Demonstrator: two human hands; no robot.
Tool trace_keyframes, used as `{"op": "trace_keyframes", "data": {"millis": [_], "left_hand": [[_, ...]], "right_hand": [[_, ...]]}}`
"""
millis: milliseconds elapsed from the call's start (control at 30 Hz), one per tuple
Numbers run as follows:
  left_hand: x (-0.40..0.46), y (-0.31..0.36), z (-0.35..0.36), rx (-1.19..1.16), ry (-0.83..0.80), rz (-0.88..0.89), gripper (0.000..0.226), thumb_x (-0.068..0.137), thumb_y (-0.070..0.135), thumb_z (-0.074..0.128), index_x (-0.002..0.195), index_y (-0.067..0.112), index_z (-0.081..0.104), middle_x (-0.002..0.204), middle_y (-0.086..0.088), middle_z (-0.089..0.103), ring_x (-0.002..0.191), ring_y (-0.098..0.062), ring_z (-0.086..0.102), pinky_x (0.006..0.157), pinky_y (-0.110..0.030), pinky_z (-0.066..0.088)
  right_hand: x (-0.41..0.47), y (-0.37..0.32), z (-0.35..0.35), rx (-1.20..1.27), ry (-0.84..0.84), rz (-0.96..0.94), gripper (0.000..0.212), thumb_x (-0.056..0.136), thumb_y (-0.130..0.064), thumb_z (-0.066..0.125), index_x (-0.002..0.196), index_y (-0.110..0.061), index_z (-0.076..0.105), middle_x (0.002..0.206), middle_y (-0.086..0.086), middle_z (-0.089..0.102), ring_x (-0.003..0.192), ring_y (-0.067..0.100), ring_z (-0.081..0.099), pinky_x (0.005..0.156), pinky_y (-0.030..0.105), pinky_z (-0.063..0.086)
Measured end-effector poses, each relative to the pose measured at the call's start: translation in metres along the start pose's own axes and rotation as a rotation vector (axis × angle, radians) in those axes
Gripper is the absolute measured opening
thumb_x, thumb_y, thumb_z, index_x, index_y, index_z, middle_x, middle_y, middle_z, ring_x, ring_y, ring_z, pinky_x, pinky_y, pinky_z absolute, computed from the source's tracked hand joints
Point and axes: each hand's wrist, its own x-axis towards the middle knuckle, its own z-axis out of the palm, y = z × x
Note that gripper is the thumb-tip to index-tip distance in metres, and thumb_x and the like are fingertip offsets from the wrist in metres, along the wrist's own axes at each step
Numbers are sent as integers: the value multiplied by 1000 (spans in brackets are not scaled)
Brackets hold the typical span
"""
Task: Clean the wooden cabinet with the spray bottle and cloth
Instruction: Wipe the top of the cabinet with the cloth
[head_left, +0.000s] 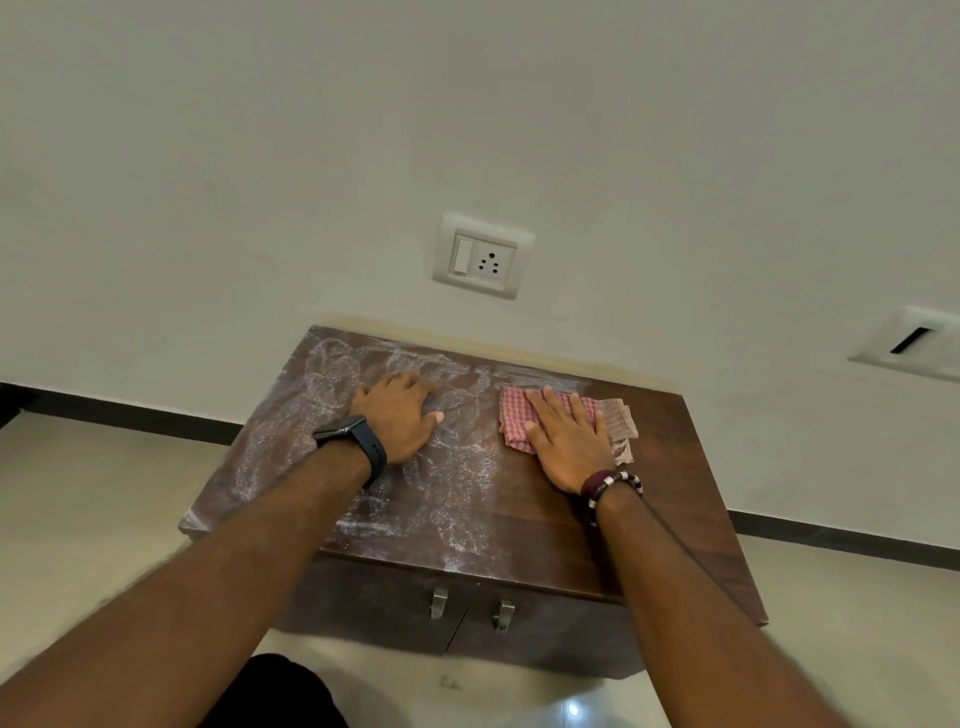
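A low dark wooden cabinet (670, 499) stands against the wall, its top seen from above. White foamy streaks cover the left and middle of the top; the right part looks wiped and dark. A pink checked cloth (514, 415) lies on the top towards the back right. My right hand (569, 441) presses flat on the cloth, fingers spread. My left hand (400, 415), with a dark watch on its wrist, rests palm down on the streaked surface left of the cloth and holds nothing. No spray bottle is in view.
Two metal door handles (470, 608) sit on the cabinet's front. A white wall socket with a switch (480, 257) is above the cabinet, and another white fitting (909, 345) is at the far right. Pale floor tiles (93, 499) surround the cabinet.
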Motion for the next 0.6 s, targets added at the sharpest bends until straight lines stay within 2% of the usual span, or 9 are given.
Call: {"op": "trace_keyframes", "data": {"millis": [200,300,467,600], "left_hand": [[8,-12,1,11,-51,10,49,102,48,43,148,29,43,148,0,48,132,-28,48,110,-54,40],[10,-15,4,33,-48,29,49,102,44,45,149,28,43,150,1,47,133,-27,48,110,-53,41],[12,-18,8,53,-30,39,47,102,43,45,146,28,45,146,3,49,129,-26,51,107,-51,43],[12,-18,10,58,-29,42,48,102,43,43,148,29,43,148,3,47,131,-26,49,108,-52,41]], "right_hand": [[13,2,-2,8,0,-55,59,106,-55,22,161,-39,9,171,-9,3,157,22,0,125,53,-2],[27,0,-6,9,-6,12,59,107,-53,21,162,-38,8,171,-8,1,157,24,-1,125,54,-3],[38,8,-6,-19,-7,-77,58,106,-55,20,161,-42,8,171,-9,3,157,22,0,125,51,-2],[51,0,-10,-7,14,-45,57,106,-55,23,161,-40,14,171,-5,10,157,26,8,125,54,3]]}}
